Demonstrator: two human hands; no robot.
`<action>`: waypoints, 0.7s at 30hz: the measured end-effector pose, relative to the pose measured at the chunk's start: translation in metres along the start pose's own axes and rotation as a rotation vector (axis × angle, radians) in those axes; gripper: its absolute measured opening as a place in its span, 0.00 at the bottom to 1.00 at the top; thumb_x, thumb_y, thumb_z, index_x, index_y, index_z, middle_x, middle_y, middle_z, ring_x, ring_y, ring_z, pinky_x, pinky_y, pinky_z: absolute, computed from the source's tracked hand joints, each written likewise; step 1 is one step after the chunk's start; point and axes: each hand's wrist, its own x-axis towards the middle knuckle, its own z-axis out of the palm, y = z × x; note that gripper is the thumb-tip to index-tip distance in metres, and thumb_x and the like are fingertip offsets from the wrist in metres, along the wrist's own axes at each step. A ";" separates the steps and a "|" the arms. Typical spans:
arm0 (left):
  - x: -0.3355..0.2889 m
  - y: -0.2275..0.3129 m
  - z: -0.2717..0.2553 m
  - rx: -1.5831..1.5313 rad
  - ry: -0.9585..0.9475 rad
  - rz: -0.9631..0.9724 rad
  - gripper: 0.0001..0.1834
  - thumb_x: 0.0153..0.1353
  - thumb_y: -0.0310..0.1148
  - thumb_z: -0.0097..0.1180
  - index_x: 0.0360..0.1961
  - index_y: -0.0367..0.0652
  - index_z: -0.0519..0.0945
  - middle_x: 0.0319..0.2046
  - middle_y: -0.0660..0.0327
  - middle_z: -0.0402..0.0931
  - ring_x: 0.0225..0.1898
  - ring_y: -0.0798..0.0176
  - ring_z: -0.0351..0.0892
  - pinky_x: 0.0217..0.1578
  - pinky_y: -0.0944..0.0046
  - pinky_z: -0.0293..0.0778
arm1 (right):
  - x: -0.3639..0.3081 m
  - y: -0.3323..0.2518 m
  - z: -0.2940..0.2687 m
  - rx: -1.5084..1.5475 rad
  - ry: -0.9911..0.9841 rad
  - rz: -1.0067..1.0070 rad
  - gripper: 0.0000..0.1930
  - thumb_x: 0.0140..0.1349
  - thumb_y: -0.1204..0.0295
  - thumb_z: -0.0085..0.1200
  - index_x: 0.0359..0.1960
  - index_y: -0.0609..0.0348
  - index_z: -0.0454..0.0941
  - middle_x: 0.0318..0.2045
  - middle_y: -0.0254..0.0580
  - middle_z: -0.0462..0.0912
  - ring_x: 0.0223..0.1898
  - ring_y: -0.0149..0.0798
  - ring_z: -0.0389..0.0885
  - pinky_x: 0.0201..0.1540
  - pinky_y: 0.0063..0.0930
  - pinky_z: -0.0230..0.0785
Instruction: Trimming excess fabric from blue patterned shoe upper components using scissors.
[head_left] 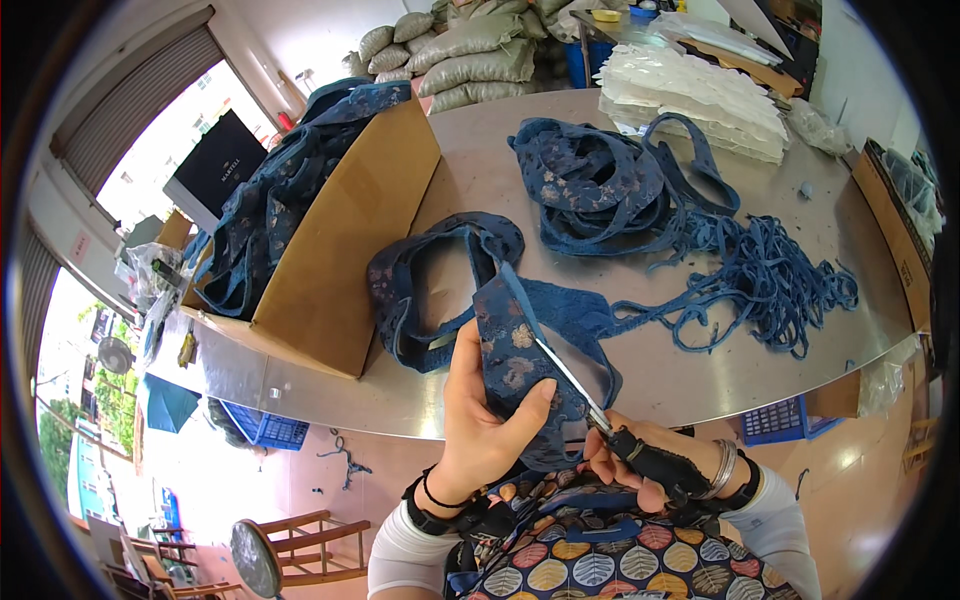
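My left hand [478,435] pinches a dark blue floral fabric strip [512,350] between thumb and fingers, above the near edge of the table. My right hand [655,455] is closed around the handles of a pair of scissors [575,388]. The blades lie along the right edge of the strip, pointing up and left. From my left hand the strip runs into a loose loop of the same fabric [388,305] on the table. A narrow blue trimming [640,318] stretches right from the work to a tangled heap of thin blue cut strips [765,285].
A cardboard box [350,220] full of blue fabric stands at the left of the metal table [460,130]. Behind the work lies a coiled fabric pile [590,180]. White sheets [690,95] are stacked at the back right. A stool [258,560] stands on the floor at lower left.
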 end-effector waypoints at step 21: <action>-0.005 -0.004 0.012 -0.516 0.150 -0.153 0.26 0.57 0.20 0.47 0.58 0.34 0.58 0.46 0.58 0.69 0.43 0.69 0.71 0.46 0.70 0.67 | -0.003 0.001 0.006 -0.058 0.106 -0.040 0.38 0.35 0.40 0.61 0.35 0.62 0.62 0.21 0.31 0.74 0.23 0.30 0.73 0.30 0.22 0.66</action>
